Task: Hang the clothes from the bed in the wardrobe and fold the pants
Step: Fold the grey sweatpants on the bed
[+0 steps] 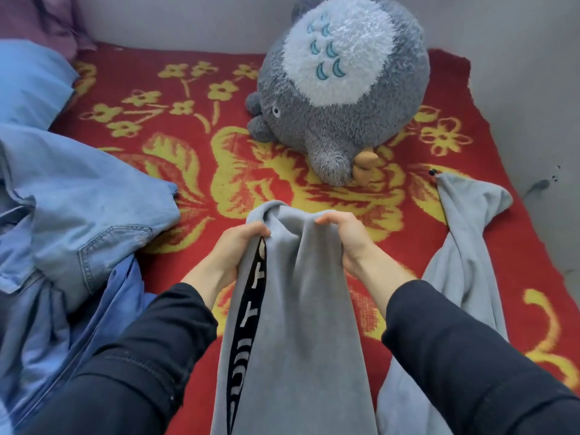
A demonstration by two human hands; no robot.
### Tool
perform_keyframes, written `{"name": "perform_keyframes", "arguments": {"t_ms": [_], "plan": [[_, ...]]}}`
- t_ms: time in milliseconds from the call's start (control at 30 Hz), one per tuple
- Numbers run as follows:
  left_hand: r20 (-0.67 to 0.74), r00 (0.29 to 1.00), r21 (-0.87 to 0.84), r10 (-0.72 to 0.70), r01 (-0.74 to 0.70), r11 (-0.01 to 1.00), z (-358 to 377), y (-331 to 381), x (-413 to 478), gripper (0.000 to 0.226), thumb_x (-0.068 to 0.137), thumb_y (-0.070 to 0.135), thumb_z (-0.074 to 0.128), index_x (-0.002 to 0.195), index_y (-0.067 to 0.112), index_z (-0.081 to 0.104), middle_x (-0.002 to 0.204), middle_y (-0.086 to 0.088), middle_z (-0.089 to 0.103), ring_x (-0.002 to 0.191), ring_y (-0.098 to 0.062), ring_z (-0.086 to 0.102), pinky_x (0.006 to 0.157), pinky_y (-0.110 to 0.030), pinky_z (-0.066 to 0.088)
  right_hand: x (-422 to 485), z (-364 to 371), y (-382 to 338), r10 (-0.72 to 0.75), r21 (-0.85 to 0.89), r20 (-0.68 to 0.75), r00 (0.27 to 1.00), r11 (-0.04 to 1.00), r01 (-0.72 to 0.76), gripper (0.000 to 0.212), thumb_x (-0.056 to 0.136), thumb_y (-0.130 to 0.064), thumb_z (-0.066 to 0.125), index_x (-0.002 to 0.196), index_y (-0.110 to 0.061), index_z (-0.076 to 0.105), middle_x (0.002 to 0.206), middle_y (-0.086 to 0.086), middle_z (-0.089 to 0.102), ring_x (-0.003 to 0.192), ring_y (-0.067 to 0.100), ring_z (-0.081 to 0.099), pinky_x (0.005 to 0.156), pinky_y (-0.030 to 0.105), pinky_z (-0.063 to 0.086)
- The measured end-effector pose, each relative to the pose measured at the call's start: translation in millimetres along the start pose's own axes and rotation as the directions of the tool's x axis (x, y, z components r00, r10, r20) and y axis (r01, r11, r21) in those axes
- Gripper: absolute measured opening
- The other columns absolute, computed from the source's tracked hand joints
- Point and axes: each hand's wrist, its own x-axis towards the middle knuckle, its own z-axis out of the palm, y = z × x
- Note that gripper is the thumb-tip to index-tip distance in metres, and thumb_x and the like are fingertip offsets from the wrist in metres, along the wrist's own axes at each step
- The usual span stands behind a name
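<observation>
Grey sweatpants with a black lettered side stripe hang in front of me over the bed. My left hand grips their upper edge on the left, and my right hand grips it on the right, the cloth bunched between them. A second grey garment with a drawstring lies on the bed to the right. A light denim shirt and a blue zip garment are heaped at the left.
The bed has a red blanket with yellow flowers. A big grey plush toy sits at the back against the wall. A blue pillow and purple cloth lie at the far left.
</observation>
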Motion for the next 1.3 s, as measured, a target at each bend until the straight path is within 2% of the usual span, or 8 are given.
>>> {"name": "perform_keyframes", "arguments": {"t_ms": [167,267,400,533,633,733,933,1300], "plan": [[0.248,0.931,-0.048,0.268,-0.265,0.963,-21.7,41.4,-7.5,0.056,0.063,0.021,0.06,0.118,0.026,0.066,0.084,-0.013,0.062,0.069,-0.027,0.054,0.058,-0.03,0.045,-4.2,4.4,-42.0,-0.288,0.15,-0.039,0.957,0.945,0.291,0.016,0.059,-0.016,0.075,0.074,-0.009,0.078,0.082,0.004,0.073,0.079,0.014,0.067,0.074,0.026,0.053],[0.112,0.973,-0.093,0.203,-0.193,0.977,-35.6,42.0,3.1,0.044,0.057,0.024,0.066,0.099,0.013,0.07,0.074,-0.011,0.058,0.062,-0.026,0.052,0.052,-0.029,0.042,3.2,5.6,-51.3,-0.348,0.125,-0.076,0.935,0.926,0.355,0.014,0.058,-0.016,0.079,0.07,-0.01,0.074,0.072,0.005,0.068,0.069,0.015,0.062,0.063,0.027,0.051],[-0.276,0.957,0.123,0.087,-0.055,0.991,-34.9,1.8,24.7,0.039,0.08,0.03,0.068,0.117,0.021,0.06,0.104,0.003,0.059,0.088,-0.015,0.055,0.068,-0.03,0.042,28.6,-2.7,-17.8,-0.219,-0.369,-0.116,0.969,0.915,0.163,0.042,0.079,-0.022,0.072,0.12,-0.011,0.066,0.12,0.008,0.065,0.114,0.025,0.06,0.098,0.039,0.048],[-0.224,0.965,0.422,0.137,-0.03,0.906,-32.9,-57.5,20.4,0.063,0.088,0.03,0.063,0.144,0.028,0.035,0.132,0.009,0.051,0.101,0.001,0.059,0.076,-0.027,0.05,15.6,-19.1,47.1,-0.054,-0.672,-0.103,0.993,0.74,-0.029,0.056,0.085,-0.026,0.063,0.137,-0.01,0.049,0.136,0.008,0.054,0.124,0.027,0.05,0.092,0.031,0.041],[-0.145,0.972,0.688,0.186,-0.036,0.725,-25.5,-89.4,10.8,0.067,0.092,0.03,0.058,0.15,0.028,0.025,0.158,-0.005,0.022,0.147,-0.02,0.016,0.114,-0.04,0.025,0.6,-30.4,78.5,-0.064,-0.748,-0.088,0.994,0.663,-0.024,0.024,0.082,-0.023,0.061,0.105,-0.015,0.063,0.093,-0.001,0.063,0.095,0.025,0.058,0.072,0.033,0.044],[-0.179,0.946,0.829,0.271,-0.003,0.56,-6.4,-107.4,-6.0,0.068,0.093,0.032,0.051,0.152,0.029,0.016,0.162,-0.006,-0.001,0.148,-0.022,-0.005,0.119,-0.042,0.011,-12.6,-42.9,91.3,-0.08,-0.766,-0.1,0.992,0.643,-0.026,0.051,0.084,-0.027,0.058,0.133,-0.013,0.052,0.112,0.003,0.063,0.1,0.026,0.06,0.079,0.037,0.05],[0.005,0.907,0.935,0.42,-0.153,0.319,58.8,-163.5,-59.5,0.068,0.096,0.033,0.046,0.153,0.026,0.009,0.161,-0.002,-0.011,0.148,-0.018,-0.012,0.119,-0.041,0.006,-62.8,-89.6,121.1,-0.219,-0.861,-0.117,0.969,0.508,0.011,0.056,0.089,-0.028,0.053,0.141,-0.012,0.045,0.143,0.007,0.048,0.133,0.024,0.04,0.109,0.04,0.035],[0.129,0.97,0.963,0.205,-0.172,0.208,117.7,-317.4,-210.5,0.068,0.097,0.041,0.042,0.153,0.03,0.006,0.161,-0.001,-0.01,0.148,-0.02,-0.009,0.118,-0.04,0.003,-257.4,-200.9,270.9,-0.241,-0.897,-0.335,0.911,0.377,-0.231,0.063,0.082,-0.038,0.067,0.136,-0.013,0.044,0.141,0.008,0.038,0.13,0.027,0.033,0.102,0.041,0.031]]}}
